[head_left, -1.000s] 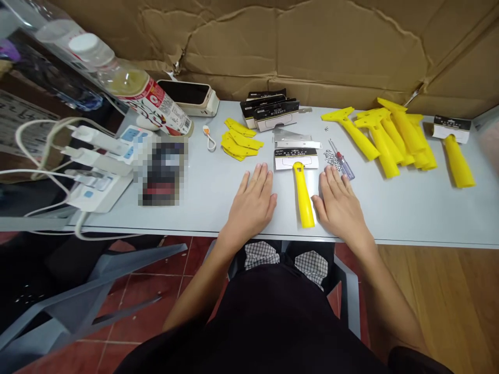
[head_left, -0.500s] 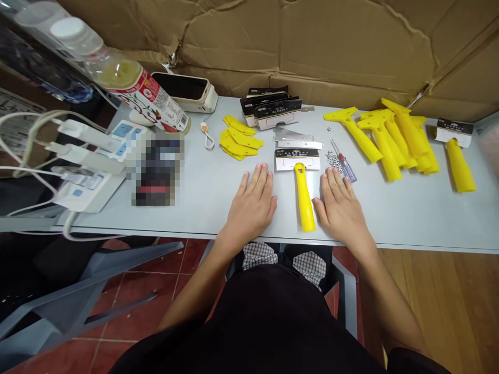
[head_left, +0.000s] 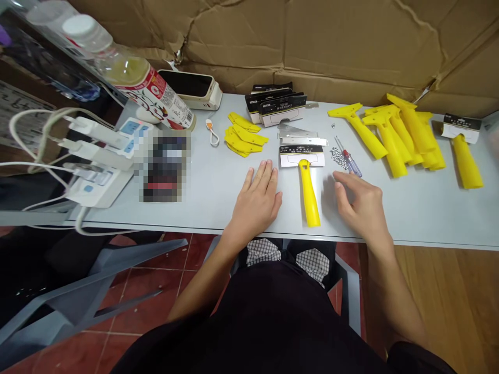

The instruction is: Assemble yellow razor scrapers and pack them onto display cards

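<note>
My left hand (head_left: 257,197) lies flat on the table, fingers outstretched, holding nothing. To its right rests a yellow scraper handle (head_left: 310,200) with a black-and-white card (head_left: 302,157) at its top end. My right hand (head_left: 360,202) is raised a little on the other side of the handle, its index finger and thumb apart and nothing visible between them; its other fingers are curled. Just beyond that hand are a pile of small screws (head_left: 338,158) and a screwdriver (head_left: 351,160). Metal blades (head_left: 304,141) lie behind the card.
Several yellow scraper handles (head_left: 390,148) are heaped at the right, with another carded one (head_left: 467,161) beyond. Yellow plates (head_left: 245,137) and a stack of cards (head_left: 280,109) sit at the back. A bottle (head_left: 156,93), a power strip (head_left: 101,179) and cables occupy the left.
My right hand has lifted off the table and moved slightly right, its fingers curling from flat. My left hand stays flat. The whole view has shifted a little.
</note>
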`<state>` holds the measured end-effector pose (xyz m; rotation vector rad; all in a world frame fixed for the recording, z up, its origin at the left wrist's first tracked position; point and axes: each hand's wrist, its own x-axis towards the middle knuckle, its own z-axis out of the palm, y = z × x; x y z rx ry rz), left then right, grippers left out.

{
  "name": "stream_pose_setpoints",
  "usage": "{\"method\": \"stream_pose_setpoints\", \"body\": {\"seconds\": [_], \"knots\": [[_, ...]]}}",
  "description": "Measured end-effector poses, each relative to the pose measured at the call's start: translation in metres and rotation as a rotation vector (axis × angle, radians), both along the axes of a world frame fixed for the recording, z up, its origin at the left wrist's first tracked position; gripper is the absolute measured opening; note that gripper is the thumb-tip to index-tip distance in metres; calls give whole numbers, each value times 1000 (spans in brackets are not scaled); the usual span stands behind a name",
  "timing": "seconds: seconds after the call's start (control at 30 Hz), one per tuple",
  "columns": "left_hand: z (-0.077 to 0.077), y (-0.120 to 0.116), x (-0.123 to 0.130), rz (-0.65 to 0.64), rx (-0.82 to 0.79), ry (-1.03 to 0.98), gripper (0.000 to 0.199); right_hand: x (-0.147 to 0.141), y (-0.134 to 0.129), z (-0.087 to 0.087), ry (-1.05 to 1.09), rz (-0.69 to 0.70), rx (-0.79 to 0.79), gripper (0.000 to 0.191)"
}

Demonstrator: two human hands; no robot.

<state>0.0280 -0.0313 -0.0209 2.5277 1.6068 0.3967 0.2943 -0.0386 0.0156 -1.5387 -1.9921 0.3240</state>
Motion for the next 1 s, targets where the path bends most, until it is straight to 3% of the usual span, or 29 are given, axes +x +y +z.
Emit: {"method": "stream_pose_setpoints", "body": {"seconds": [0.17,0.3,0.43,0.53,0.7,0.77,1.0], "knots": [[0,0,0,16,28,-10,58,-40,0,18,-141,-54,-41,46],[-1,1,-1,9,47,-25,58,-75,9,21,-352,-91,-123,62],[-2,1,-2,6,53,-34,58,-86,21,23,-460,-70,-193,57],[-1,1,-2,5,55,-33,58,-82,23,23,-511,-21,-218,47],[-1,0,-2,1,51,-37,58,-62,10,22,-526,73,-230,64],[-2,0,-2,0,46,-39,58,-51,0,20,-527,87,-218,67],[-2,1,-4,-1,20,-52,60,7,-56,12,-513,134,-170,49]]}}
